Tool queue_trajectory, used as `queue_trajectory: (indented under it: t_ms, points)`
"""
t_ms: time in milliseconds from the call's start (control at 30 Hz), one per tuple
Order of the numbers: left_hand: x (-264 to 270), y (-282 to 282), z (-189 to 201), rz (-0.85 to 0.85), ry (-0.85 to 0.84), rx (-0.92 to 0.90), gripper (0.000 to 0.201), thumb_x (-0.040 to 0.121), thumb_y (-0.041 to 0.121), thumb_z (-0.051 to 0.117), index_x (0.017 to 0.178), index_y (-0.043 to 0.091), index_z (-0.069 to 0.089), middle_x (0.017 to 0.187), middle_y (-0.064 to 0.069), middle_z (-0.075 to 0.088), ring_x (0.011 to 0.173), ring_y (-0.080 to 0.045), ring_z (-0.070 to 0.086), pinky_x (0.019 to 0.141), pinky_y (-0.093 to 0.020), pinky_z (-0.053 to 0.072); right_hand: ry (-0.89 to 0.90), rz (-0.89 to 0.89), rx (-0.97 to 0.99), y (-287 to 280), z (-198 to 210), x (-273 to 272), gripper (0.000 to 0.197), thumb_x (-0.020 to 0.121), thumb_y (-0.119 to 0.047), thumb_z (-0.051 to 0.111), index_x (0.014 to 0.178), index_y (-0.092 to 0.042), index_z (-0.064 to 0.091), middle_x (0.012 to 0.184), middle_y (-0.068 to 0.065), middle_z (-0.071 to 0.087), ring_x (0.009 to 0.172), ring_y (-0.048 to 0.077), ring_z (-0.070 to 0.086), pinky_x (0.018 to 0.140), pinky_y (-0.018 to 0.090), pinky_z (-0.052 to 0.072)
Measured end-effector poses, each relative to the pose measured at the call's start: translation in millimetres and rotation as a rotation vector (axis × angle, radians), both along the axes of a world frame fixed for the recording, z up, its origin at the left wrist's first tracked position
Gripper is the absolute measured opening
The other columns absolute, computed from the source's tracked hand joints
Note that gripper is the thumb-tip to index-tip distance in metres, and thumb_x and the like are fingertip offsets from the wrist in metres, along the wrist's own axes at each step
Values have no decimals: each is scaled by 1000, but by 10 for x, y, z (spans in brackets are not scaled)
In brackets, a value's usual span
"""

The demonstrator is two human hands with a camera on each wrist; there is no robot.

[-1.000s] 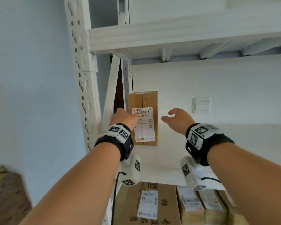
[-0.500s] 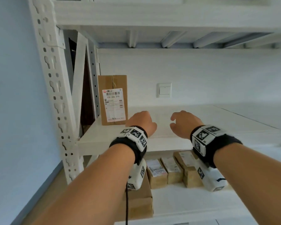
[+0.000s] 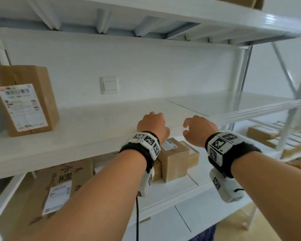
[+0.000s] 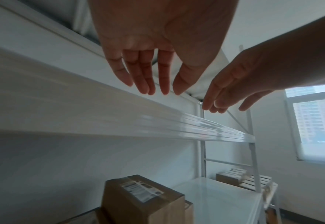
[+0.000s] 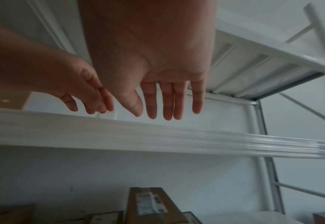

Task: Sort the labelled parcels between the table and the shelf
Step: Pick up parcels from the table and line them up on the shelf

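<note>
Nearest, both bare hands hang empty over the white metal shelf (image 3: 80,136) edge: left hand (image 3: 152,126) and right hand (image 3: 197,130), fingers loose and spread. Below at six o'clock stand small brown cardboard parcels (image 3: 174,159). Farther, at nine o'clock, a tall labelled brown carton (image 3: 24,100) stands upright. Seemingly between parcels; next calls for choosing one.

Parcel (image 3: 27,101) upright, far left on shelf (image 3: 87,136); boxes (image 3: 174,160) on tier below.

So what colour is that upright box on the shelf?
Brown cardboard box with a white label; clearest in the head view.
</note>
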State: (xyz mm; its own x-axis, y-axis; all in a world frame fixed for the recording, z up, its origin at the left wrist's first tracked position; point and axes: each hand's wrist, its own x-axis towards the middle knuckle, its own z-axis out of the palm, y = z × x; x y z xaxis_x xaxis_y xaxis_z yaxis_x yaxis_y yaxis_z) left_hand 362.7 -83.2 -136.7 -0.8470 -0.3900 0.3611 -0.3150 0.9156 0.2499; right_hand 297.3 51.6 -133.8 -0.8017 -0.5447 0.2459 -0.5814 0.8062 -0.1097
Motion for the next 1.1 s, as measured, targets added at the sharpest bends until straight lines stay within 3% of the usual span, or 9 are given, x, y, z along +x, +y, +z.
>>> queue_trajectory:
  t_ms: [200, 433, 700, 800, 933, 1100]
  points:
    - [-907, 995, -130, -143, -72, -109, 31, 91, 20, 49, 122, 18, 54, 122, -4, 51, 110, -23, 51, 87, -37, 48, -21, -103, 3, 1083, -85, -760, 35, 98, -28, 47, 131, -21, 55, 131, 3, 53, 122, 24, 50, 96, 37, 44]
    - [-1972, 2255, -428, -250, -144, -72, 36, 93, 26, 51, 127, 17, 52, 128, -5, 50, 116, -25, 50, 91, -39, 47, -91, -246, -1, 2437, -413, -1618, 34, 97, -27, 48, 129, -19, 57, 130, 4, 56, 123, 25, 52, 99, 38, 46]
    - [-2718, 3662, -1459, -354, -324, 71, 37, 94, 28, 53, 129, 16, 51, 131, -8, 51, 120, -28, 50, 95, -40, 45, -284, -409, -40, 3559, -1404, -2253, 35, 95, -22, 49, 129, -17, 57, 133, 8, 55, 122, 27, 52, 98, 38, 47]
    - [-2937, 3944, -1818, -391, -396, 89, 39, 93, 26, 54, 131, 17, 50, 132, -8, 51, 121, -28, 50, 96, -40, 45, -347, -439, -3, 3858, -1766, -2448, 33, 96, -19, 48, 127, -17, 58, 129, 7, 55, 120, 26, 51, 95, 37, 44]
    - [-3288, 4208, -2153, -419, -444, 121, 41, 92, 26, 56, 132, 16, 51, 134, -6, 51, 120, -27, 50, 98, -41, 46, -417, -495, -16, 4144, -2196, -2705, 33, 95, -15, 47, 126, -12, 58, 127, 11, 56, 119, 29, 49, 102, 40, 44]
    - [-3845, 4567, -2519, -483, -508, 135, 38, 93, 25, 53, 130, 16, 53, 128, -7, 54, 116, -26, 51, 92, -38, 46, -466, -582, -10, 4411, -2548, -3161, 32, 97, -18, 47, 127, -16, 57, 129, 6, 56, 116, 24, 53, 92, 35, 44]
